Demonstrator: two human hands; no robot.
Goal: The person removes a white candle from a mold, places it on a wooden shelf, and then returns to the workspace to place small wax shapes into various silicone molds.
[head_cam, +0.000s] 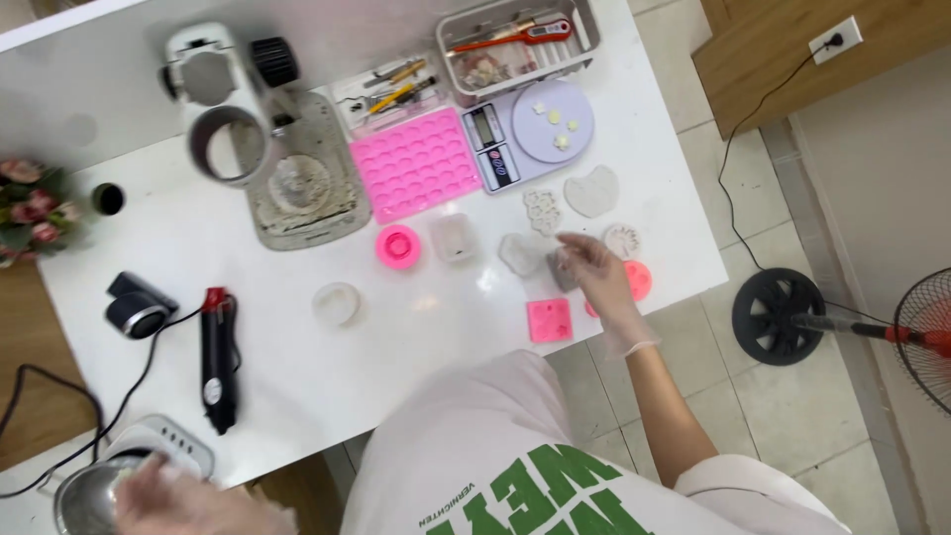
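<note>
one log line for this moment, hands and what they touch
right hand: gloved, holds small grey piece over table | left hand: gloved, blurred, at metal bowl | nearby: pink square mold, heat gun

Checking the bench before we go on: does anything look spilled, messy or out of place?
Yes. The grey tray under the white machine is caked with pale dried residue. Otherwise the moulds look orderly; the right hand holds a small grey piece, and the left hand rests at a metal bowl.

White table (416, 347) bears pink moulds (417, 162), a scale (525, 134), a heat gun (218, 359)
</note>
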